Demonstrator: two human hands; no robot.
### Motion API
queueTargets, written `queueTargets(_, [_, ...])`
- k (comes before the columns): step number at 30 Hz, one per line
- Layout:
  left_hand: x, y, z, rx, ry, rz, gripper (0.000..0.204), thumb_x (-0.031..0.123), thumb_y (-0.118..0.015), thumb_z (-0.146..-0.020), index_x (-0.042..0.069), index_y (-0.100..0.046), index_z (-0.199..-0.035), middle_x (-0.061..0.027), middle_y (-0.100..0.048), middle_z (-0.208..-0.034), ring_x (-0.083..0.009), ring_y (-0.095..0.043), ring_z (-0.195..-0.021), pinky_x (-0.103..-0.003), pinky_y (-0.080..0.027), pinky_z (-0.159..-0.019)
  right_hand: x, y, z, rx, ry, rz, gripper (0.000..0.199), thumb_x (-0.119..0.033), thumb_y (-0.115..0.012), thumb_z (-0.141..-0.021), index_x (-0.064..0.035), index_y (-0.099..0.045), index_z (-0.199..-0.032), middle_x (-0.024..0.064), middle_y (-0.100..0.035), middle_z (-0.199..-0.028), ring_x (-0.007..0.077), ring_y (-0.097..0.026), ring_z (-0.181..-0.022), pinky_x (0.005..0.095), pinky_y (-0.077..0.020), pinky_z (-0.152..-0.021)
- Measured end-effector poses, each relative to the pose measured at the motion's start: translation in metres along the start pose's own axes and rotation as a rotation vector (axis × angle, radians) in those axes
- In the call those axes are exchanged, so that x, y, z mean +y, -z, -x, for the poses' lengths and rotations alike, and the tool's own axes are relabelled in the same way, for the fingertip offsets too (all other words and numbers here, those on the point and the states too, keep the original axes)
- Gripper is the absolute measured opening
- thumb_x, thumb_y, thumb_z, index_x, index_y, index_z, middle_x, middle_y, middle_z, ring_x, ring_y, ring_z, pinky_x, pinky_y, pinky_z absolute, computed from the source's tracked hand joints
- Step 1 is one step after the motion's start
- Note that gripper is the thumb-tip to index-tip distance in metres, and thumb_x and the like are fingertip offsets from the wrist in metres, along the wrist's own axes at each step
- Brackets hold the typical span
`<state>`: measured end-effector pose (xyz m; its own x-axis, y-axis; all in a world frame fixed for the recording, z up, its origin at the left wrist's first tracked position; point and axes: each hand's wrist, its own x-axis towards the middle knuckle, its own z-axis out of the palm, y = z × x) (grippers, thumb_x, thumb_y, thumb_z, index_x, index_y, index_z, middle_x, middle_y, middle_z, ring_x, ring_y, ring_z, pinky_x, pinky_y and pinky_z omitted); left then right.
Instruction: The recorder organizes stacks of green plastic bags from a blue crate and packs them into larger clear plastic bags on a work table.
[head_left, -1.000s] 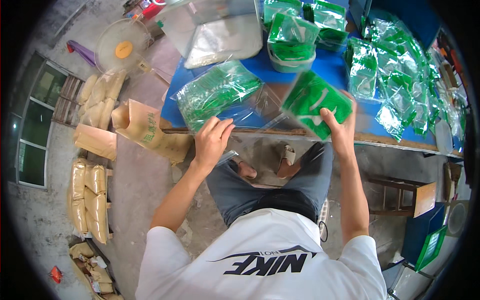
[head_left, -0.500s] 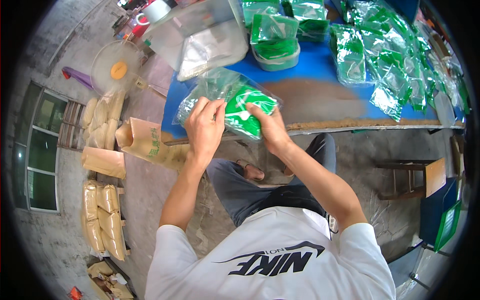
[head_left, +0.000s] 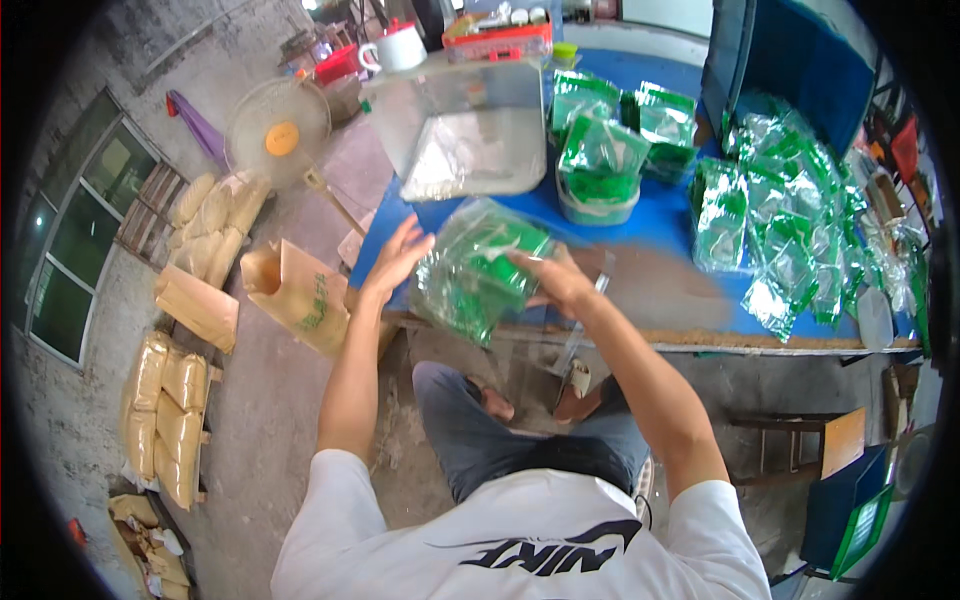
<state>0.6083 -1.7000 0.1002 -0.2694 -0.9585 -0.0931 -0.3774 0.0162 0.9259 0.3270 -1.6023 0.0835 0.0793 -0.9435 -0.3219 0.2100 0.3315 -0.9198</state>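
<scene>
A clear plastic bag with green contents or printing (head_left: 478, 262), slightly blurred, hangs over the near edge of the blue table (head_left: 385, 225). My right hand (head_left: 562, 283) grips it at its right side, thumb on top and fingers beneath. At the bag's left edge is my left hand (head_left: 398, 258), its fingers apart and not closed on anything. Just beyond stands a translucent plastic bin (head_left: 470, 110) with a stack of clear film bags (head_left: 455, 155) in it. A small tub (head_left: 598, 208) behind the bag is heaped with green packets (head_left: 603, 150).
A large pile of green packets (head_left: 790, 220) covers the table's right side, before a blue crate (head_left: 800, 70). A white mug (head_left: 398, 48) stands on the bin. Floor items include a fan (head_left: 280, 125), an open paper sack (head_left: 300, 290), plump tan bags (head_left: 165, 420) and a wooden stool (head_left: 840, 440).
My left hand has let go of the bag and moved aside with its fingers spreading. The bag now tilts lower in my right hand. The whole view has shifted, showing more of the table's far side.
</scene>
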Motion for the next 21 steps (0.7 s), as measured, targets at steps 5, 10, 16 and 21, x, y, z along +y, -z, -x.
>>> queueTargets(5, [-0.026, -0.005, -0.017, -0.396, 0.023, 0.443, 0.067, 0.038, -0.053, -0.102, 0.006, -0.029, -0.156, -0.0077, -0.038, -0.156, -0.0182, -0.035, -0.142, -0.033, -0.029, -0.116, -0.008, -0.026, -0.032, 0.474, 0.125, 0.391, 0.102, -0.052, -0.079, -0.073, 0.0194, -0.035, -0.129, 0.0266, -0.065, -0.115, 0.0328, -0.071, -0.094, 0.041, -0.0625, -0.069])
queueTargets(10, [-0.019, -0.015, 0.002, -0.346, -0.058, 0.561, 0.061, 0.04, -0.046, -0.105, 0.003, -0.035, -0.152, -0.0038, -0.038, -0.156, -0.0167, -0.036, -0.141, -0.032, -0.028, -0.117, -0.032, -0.024, -0.008, 0.237, 0.079, 0.348, 0.104, -0.058, -0.075, -0.076, 0.0185, -0.033, -0.133, 0.0297, -0.06, -0.122, 0.0329, -0.069, -0.102, 0.0401, -0.0606, -0.073])
queueTargets(16, [-0.092, -0.015, -0.027, -0.241, -0.077, 0.488, 0.055, 0.044, -0.043, -0.106, 0.005, -0.045, -0.145, -0.0034, -0.048, -0.146, -0.0141, -0.043, -0.131, -0.032, -0.031, -0.113, -0.027, -0.02, -0.006, 0.155, 0.065, 0.19, 0.096, -0.052, -0.076, -0.08, 0.0104, -0.033, -0.14, 0.0238, -0.059, -0.127, 0.0287, -0.061, -0.115, 0.0445, -0.0558, -0.085])
queueTargets(21, [-0.071, -0.018, -0.016, -0.261, -0.089, 0.405, 0.065, 0.052, -0.04, -0.105, 0.006, -0.039, -0.15, -0.006, -0.043, -0.151, -0.017, -0.04, -0.136, -0.034, -0.028, -0.115, -0.017, -0.012, -0.006, 0.097, 0.066, 0.085, 0.076, -0.042, -0.077, -0.082, 0.0022, -0.048, -0.136, 0.0145, -0.064, -0.121, 0.0242, -0.064, -0.11, 0.0434, -0.0554, -0.084])
